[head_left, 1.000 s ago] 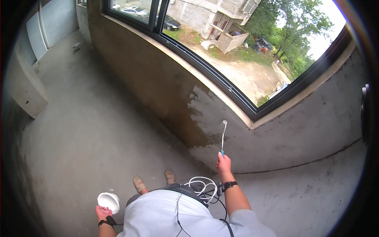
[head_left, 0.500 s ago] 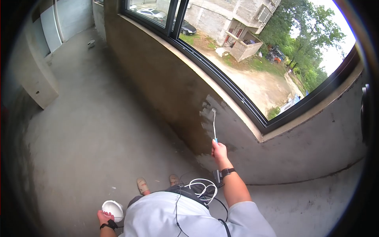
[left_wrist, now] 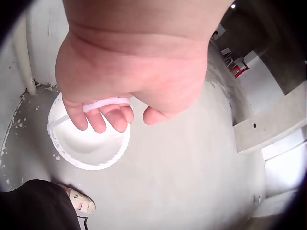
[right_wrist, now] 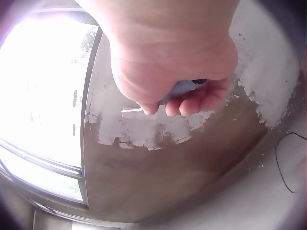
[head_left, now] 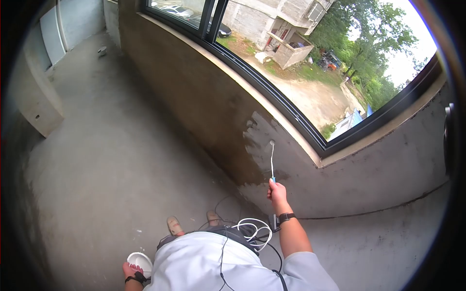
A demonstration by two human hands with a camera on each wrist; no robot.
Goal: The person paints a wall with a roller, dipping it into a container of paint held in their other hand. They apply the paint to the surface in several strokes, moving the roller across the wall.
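My right hand [head_left: 277,193] grips the blue handle [right_wrist: 181,89] of a small paint roller, thumb along it. Its thin, white-coated rod [head_left: 272,161] reaches up to the roller head [head_left: 272,143], which meets the pale grey coated patch [head_left: 284,157] on the wall under the window. To the patch's left the wall [head_left: 194,106] is brown and uncoated. Low on the left, my left hand [head_left: 132,271] carries a white bucket [left_wrist: 88,151], its fingers hooked round the pale bail handle [left_wrist: 108,103]. White residue coats the bucket's inside and rim.
A dark-framed window [head_left: 272,85] with a light sill runs above the wall. White cable [head_left: 252,233] loops at my waist, and black wires trail to the floor [head_left: 111,169]. A pillar [head_left: 41,109] stands at left; a small object [head_left: 102,50] lies far back.
The roller has gone up and left toward the patch's brown edge, then back down and right. The bucket sits a little lower in the head view, still in my left hand.
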